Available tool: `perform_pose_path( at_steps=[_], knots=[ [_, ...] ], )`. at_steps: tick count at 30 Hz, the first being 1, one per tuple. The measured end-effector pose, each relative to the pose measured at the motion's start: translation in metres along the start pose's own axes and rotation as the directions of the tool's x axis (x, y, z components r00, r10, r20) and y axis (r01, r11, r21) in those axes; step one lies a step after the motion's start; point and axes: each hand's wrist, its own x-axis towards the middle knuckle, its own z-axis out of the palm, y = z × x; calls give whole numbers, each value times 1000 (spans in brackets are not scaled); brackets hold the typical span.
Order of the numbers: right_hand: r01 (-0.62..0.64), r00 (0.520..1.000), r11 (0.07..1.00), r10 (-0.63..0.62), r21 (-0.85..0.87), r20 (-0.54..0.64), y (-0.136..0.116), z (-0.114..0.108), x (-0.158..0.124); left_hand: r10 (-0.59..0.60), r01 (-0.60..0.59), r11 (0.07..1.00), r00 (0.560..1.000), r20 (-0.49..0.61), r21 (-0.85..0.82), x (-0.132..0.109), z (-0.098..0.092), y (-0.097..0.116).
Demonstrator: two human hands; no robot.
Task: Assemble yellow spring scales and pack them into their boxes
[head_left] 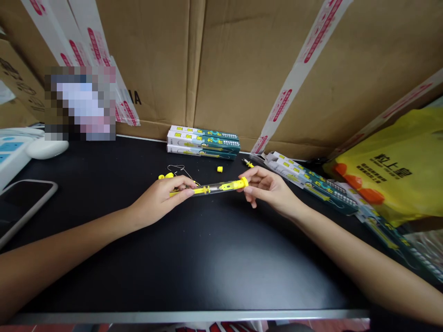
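A clear tubular spring scale (216, 187) with yellow inner parts lies nearly level above the black table. My left hand (162, 196) is closed around its left end, covering part of the tube. At the other end, the thumb and fingers of my right hand (268, 186) pinch the yellow end cap (244, 183). Behind my left hand are some bent wire hooks (180, 169) and small yellow caps (169, 175). Another yellow cap (219, 169) sits on the table beyond the tube. A small yellow piece with a dark tip (248, 163) rests past my right hand.
Stacked spring scale boxes (203, 143) stand against a large taped carton (228, 64). More boxes (311, 182) run along the right, beside a yellow plastic bag (391, 166). At left are a phone (24, 203), a white rounded device (47, 148) and a power strip (12, 150).
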Motion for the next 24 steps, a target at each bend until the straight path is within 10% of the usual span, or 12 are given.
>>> perform_pose_path(
  at_steps=[24],
  knots=[
    [-6, 999, 998, 8, -58, 44, 5, 11, -4, -20, 21, 999, 1000, 16, -45, 0, 6, -3]
  ],
)
